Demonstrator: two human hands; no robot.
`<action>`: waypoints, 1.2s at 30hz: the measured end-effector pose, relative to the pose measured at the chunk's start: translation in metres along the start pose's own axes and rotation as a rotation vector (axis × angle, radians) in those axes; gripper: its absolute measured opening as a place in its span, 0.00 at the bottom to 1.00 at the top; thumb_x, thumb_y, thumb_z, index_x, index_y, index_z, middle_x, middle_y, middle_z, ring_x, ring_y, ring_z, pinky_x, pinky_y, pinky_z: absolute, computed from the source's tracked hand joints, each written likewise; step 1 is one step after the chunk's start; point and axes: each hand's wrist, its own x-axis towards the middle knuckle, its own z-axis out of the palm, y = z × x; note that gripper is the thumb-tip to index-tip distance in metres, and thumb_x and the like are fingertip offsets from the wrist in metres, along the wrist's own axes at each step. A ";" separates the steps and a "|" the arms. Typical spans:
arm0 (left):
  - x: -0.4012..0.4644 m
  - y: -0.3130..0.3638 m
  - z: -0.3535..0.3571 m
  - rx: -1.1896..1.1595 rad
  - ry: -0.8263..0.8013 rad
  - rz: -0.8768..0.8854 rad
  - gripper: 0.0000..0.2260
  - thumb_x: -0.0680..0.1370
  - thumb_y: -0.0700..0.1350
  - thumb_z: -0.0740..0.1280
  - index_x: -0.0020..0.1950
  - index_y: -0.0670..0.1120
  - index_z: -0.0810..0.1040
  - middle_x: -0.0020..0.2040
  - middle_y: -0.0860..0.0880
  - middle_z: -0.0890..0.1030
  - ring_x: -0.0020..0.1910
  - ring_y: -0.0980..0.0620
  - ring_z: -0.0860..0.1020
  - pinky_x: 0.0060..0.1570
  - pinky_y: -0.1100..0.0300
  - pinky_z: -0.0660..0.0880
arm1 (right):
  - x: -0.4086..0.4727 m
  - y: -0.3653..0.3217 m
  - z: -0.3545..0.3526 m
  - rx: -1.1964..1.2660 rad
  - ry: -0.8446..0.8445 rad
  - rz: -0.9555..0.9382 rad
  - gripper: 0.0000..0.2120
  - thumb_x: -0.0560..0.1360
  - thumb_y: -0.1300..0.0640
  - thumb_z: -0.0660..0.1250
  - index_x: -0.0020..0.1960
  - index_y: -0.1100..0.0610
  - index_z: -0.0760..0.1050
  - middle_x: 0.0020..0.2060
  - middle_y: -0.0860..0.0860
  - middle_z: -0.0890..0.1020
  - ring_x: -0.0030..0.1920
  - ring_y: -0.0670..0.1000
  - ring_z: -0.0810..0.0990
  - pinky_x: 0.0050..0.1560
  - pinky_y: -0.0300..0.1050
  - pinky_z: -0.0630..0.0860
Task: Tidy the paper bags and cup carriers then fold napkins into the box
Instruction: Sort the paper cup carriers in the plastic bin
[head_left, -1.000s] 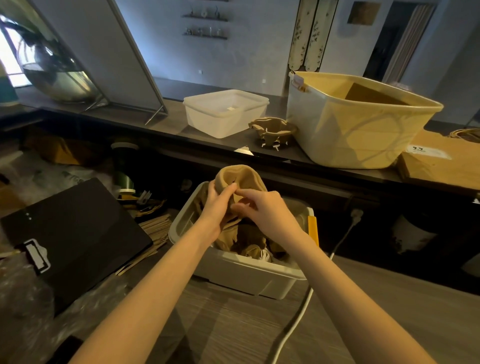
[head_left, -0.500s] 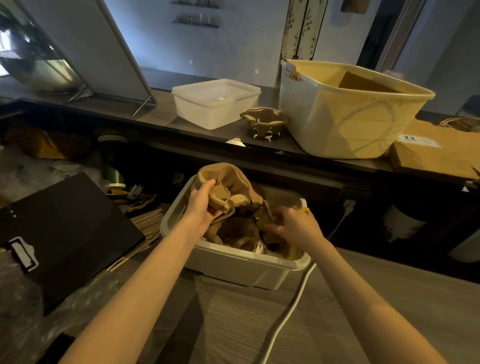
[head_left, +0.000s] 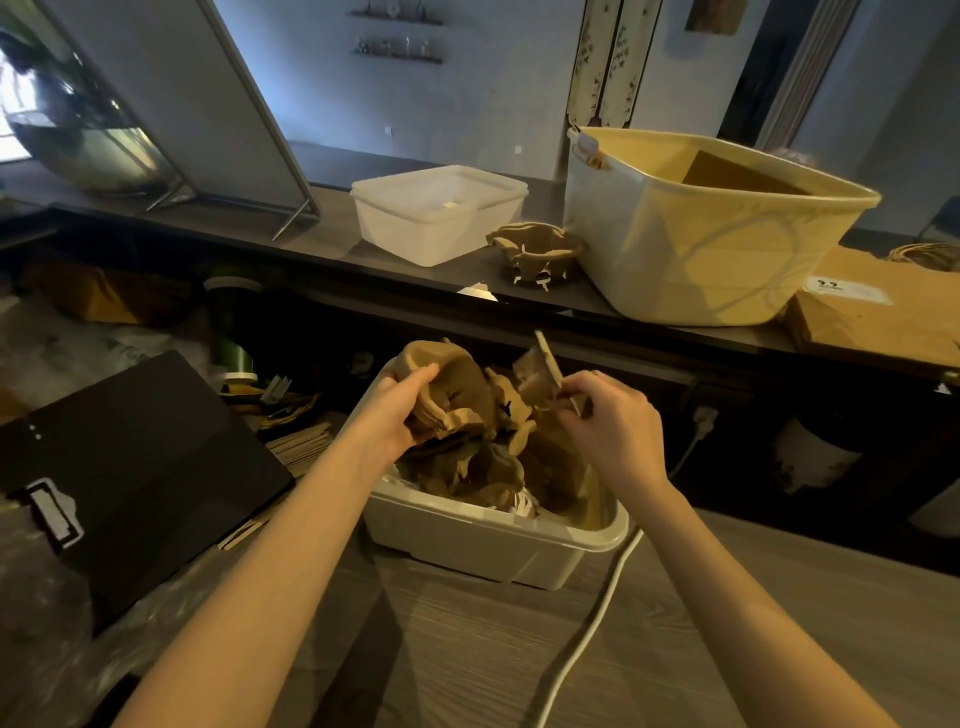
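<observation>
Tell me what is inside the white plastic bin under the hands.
The white plastic bin holds a heap of brown pulp cup carriers, with white scraps near the front wall. The left hand grips the top carrier. The bottom is covered.

Brown cup carriers (head_left: 467, 415) heaped in our grey bin (head_left: 483, 545).
1 more carrier (head_left: 535, 252) sits upright on the shelf.

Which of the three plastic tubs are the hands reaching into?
The small white tub nearest the person, full of brown cup carriers. The lidded white box and big cream tub sit untouched on the shelf behind.
</observation>
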 end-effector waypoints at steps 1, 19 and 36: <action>0.000 0.000 0.000 0.014 -0.022 -0.012 0.17 0.77 0.48 0.65 0.65 0.48 0.68 0.55 0.44 0.77 0.54 0.46 0.76 0.50 0.51 0.74 | 0.001 -0.003 -0.001 -0.009 0.061 -0.053 0.09 0.71 0.59 0.72 0.51 0.55 0.79 0.46 0.48 0.83 0.45 0.48 0.81 0.41 0.37 0.70; -0.012 -0.005 0.005 0.060 -0.279 0.069 0.22 0.77 0.57 0.60 0.69 0.50 0.67 0.57 0.44 0.78 0.56 0.46 0.77 0.53 0.50 0.76 | 0.006 -0.029 0.026 0.005 -0.019 -0.419 0.13 0.69 0.59 0.75 0.53 0.56 0.82 0.46 0.52 0.84 0.42 0.52 0.84 0.40 0.47 0.82; -0.001 -0.006 -0.012 -0.306 -0.035 0.033 0.21 0.77 0.45 0.66 0.68 0.50 0.66 0.60 0.43 0.73 0.61 0.42 0.72 0.58 0.45 0.72 | 0.001 -0.001 0.034 -0.098 -0.640 -0.335 0.18 0.73 0.50 0.70 0.61 0.50 0.74 0.54 0.47 0.74 0.52 0.45 0.74 0.48 0.37 0.75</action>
